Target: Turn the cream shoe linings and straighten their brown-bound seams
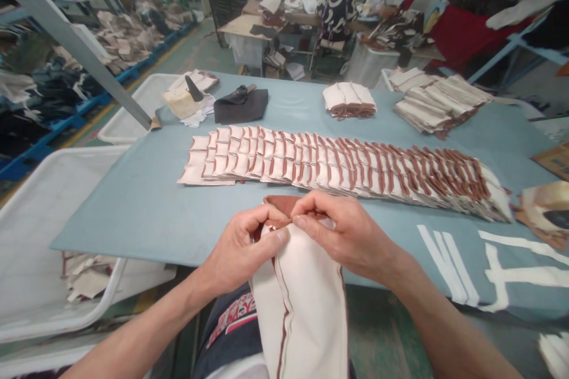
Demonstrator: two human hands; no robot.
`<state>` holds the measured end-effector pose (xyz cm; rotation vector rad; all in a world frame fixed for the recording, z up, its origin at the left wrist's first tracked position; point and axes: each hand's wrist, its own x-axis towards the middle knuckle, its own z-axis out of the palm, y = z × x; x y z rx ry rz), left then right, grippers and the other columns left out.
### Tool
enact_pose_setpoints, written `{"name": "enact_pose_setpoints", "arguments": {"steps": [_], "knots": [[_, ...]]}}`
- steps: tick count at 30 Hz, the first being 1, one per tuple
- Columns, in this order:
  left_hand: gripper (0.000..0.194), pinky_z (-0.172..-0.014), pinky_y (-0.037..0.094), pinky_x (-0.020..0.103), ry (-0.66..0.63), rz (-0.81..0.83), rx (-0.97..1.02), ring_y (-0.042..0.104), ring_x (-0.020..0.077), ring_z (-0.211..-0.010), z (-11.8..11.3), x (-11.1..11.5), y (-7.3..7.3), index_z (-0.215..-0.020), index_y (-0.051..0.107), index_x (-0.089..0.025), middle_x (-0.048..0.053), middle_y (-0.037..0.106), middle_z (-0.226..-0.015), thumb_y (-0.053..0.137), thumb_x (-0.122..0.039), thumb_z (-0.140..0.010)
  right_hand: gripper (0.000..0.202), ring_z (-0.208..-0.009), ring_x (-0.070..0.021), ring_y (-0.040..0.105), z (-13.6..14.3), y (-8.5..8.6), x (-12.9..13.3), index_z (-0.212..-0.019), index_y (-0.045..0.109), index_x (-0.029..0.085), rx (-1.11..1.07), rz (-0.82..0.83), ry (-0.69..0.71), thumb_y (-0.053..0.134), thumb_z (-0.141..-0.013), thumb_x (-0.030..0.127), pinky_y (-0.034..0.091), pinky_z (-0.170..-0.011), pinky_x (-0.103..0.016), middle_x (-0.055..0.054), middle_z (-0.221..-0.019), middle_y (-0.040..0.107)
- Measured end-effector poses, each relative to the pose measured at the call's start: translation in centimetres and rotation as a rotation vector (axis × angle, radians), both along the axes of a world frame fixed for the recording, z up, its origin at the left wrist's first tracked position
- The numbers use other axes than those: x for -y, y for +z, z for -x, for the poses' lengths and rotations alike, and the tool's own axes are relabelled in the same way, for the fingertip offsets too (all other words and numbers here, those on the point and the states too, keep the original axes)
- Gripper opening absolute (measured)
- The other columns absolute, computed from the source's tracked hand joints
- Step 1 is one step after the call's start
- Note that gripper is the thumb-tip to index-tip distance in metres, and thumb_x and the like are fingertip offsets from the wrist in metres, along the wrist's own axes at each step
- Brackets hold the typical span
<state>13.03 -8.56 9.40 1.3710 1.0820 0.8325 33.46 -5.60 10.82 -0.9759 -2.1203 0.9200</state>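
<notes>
A sewn piece of cream fabric with brown edging (313, 290) hangs from my two hands over my lap, in front of the table edge. A brown seam runs down its middle, and its upper end shows a brown inner side. My left hand (249, 249) pinches the top edge between thumb and forefinger. Close beside it, my right hand (344, 231) pinches the same edge, the fingertips of both hands nearly touching. Just beyond lies a long row of overlapping cream and brown sewn pieces (306, 160).
On the blue table (133, 207) lie white strips (448, 266), a small stack (349, 98), a larger stack (438, 100) and a dark cloth (242, 105). White bins (57, 172) stand at the left. A person (336, 12) sits at a farther table.
</notes>
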Motion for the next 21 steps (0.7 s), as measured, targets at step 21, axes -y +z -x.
{"name": "enact_pose_setpoints", "arguments": {"steps": [21], "knots": [[0.022,-0.052,0.028,0.022,-0.032,0.113,-0.022,0.034,0.0089,-0.058,-0.7,-0.6,0.5,-0.067,0.053,-0.017,-0.006,0.042,-0.06,0.062,-0.033,-0.079,0.025,-0.071,-0.0155,0.068,-1.3,1.4,-0.4,-0.078,0.066,0.017,0.452,-0.525,0.204,0.057,-0.1,0.012,0.044,-0.066,-0.028,-0.001,-0.073,0.071]]}}
